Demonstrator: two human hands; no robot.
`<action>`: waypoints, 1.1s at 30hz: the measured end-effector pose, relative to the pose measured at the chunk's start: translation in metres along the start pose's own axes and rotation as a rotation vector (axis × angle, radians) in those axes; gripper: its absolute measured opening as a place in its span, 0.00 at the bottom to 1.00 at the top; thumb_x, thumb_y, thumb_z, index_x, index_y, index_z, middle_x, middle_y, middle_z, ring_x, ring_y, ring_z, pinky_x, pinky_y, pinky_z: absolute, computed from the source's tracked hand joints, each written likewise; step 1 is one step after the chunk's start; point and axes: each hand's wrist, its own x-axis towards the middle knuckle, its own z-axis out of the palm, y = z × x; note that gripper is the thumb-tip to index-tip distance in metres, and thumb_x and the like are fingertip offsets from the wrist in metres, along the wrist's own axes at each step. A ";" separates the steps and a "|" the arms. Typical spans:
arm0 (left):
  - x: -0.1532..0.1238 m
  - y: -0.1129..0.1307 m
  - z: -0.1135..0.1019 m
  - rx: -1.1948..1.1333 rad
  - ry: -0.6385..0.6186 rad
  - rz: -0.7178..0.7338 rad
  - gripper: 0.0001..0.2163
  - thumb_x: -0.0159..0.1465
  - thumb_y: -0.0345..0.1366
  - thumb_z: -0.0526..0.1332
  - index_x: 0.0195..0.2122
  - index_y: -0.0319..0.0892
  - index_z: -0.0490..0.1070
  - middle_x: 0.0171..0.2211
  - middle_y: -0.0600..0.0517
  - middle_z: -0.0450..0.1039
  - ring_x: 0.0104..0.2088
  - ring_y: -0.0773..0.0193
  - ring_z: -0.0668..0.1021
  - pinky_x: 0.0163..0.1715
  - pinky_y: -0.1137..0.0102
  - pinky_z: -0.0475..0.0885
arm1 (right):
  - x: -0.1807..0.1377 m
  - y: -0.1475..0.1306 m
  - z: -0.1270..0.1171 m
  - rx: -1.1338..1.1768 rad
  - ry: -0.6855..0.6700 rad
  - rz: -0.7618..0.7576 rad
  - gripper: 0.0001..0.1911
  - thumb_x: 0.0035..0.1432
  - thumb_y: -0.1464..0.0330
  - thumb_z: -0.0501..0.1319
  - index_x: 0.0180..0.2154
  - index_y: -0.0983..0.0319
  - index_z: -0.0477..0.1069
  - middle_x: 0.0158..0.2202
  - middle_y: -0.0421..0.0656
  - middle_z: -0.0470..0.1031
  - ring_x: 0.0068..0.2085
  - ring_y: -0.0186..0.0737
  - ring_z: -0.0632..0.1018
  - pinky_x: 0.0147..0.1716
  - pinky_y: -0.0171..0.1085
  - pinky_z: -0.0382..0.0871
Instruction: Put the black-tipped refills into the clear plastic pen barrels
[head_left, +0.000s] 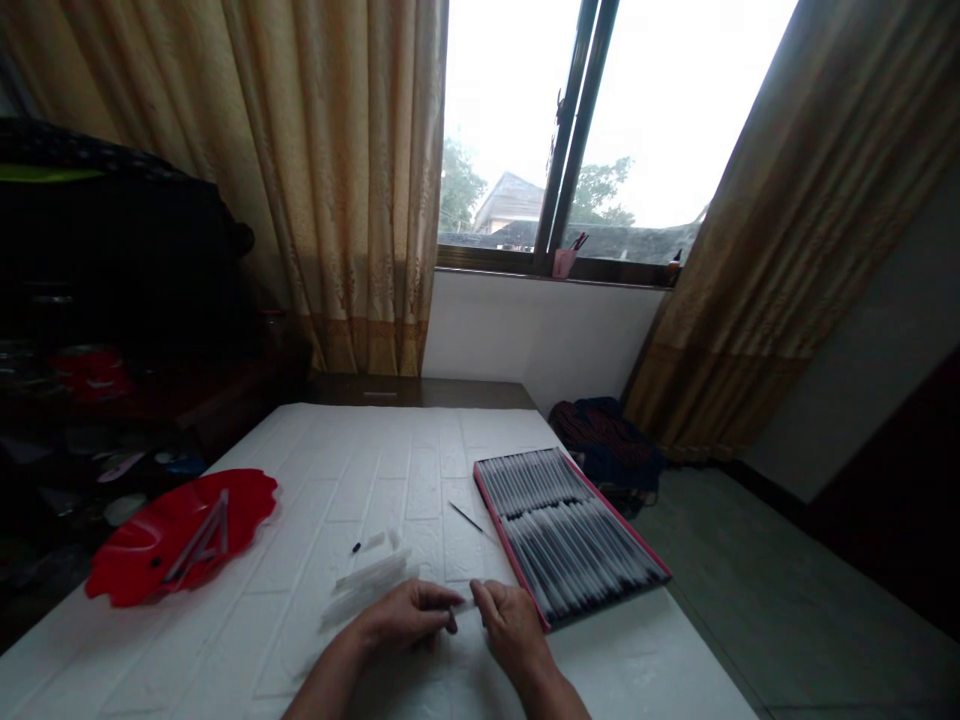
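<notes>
My left hand (411, 612) is closed, fingers pinched, over the white table; a small dark piece (451, 622) shows at its fingertips. Facing it, my right hand (510, 618) pinches the other end of a small translucent piece (468, 604) that bridges the two hands; its exact kind is hard to make out. Left of my left hand lies a blurred pile of whitish translucent pieces (367, 585), with a small black cap-like piece (355, 548) beyond it. Just right of my right hand, a red-edged box (501, 528) holds rows of clear pens with black ends (577, 540).
A thin dark pen refill (466, 516) lies beside the box. On the left stands a red scalloped plate (247, 490) with clear tubes (202, 540) in it. A dark cluttered shelf (225, 390) borders the table's left side; a dark bundle (607, 440) sits beyond its right edge.
</notes>
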 end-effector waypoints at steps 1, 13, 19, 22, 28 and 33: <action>0.000 0.000 0.000 -0.002 0.001 0.000 0.23 0.50 0.44 0.62 0.48 0.48 0.74 0.33 0.55 0.78 0.20 0.73 0.69 0.21 0.76 0.62 | 0.001 -0.001 0.000 0.015 -0.012 0.012 0.26 0.62 0.56 0.45 0.15 0.59 0.59 0.14 0.36 0.61 0.20 0.34 0.66 0.22 0.33 0.51; 0.003 -0.003 0.000 -0.008 -0.020 -0.009 0.23 0.49 0.44 0.62 0.48 0.47 0.73 0.34 0.54 0.78 0.20 0.72 0.69 0.21 0.75 0.61 | -0.004 0.004 -0.004 0.023 -0.008 -0.025 0.19 0.62 0.60 0.47 0.21 0.59 0.61 0.19 0.37 0.65 0.25 0.36 0.69 0.25 0.32 0.54; 0.002 -0.002 -0.001 -0.003 -0.022 -0.009 0.23 0.49 0.44 0.63 0.48 0.47 0.74 0.34 0.54 0.77 0.20 0.72 0.69 0.22 0.75 0.61 | 0.002 0.003 0.006 -0.028 0.035 0.032 0.27 0.62 0.54 0.45 0.16 0.59 0.59 0.15 0.37 0.62 0.21 0.35 0.66 0.23 0.34 0.50; 0.004 -0.004 -0.001 -0.014 -0.016 -0.006 0.23 0.48 0.44 0.63 0.47 0.47 0.74 0.34 0.54 0.77 0.20 0.73 0.68 0.22 0.75 0.61 | 0.003 -0.001 0.002 -0.008 0.016 0.059 0.28 0.62 0.53 0.44 0.15 0.59 0.60 0.15 0.37 0.64 0.21 0.35 0.67 0.23 0.34 0.51; 0.007 -0.006 0.000 -0.035 -0.005 -0.007 0.25 0.48 0.46 0.63 0.48 0.46 0.73 0.34 0.54 0.77 0.19 0.74 0.67 0.21 0.75 0.61 | -0.002 -0.007 -0.014 0.126 -0.043 0.025 0.17 0.62 0.61 0.48 0.25 0.60 0.67 0.20 0.37 0.70 0.26 0.36 0.72 0.26 0.31 0.59; 0.004 -0.004 0.000 -0.041 -0.008 -0.006 0.23 0.49 0.44 0.63 0.47 0.47 0.74 0.33 0.54 0.77 0.20 0.72 0.69 0.22 0.75 0.61 | -0.004 -0.004 -0.011 0.113 0.018 0.037 0.19 0.60 0.59 0.50 0.21 0.60 0.65 0.19 0.37 0.68 0.25 0.36 0.70 0.25 0.32 0.58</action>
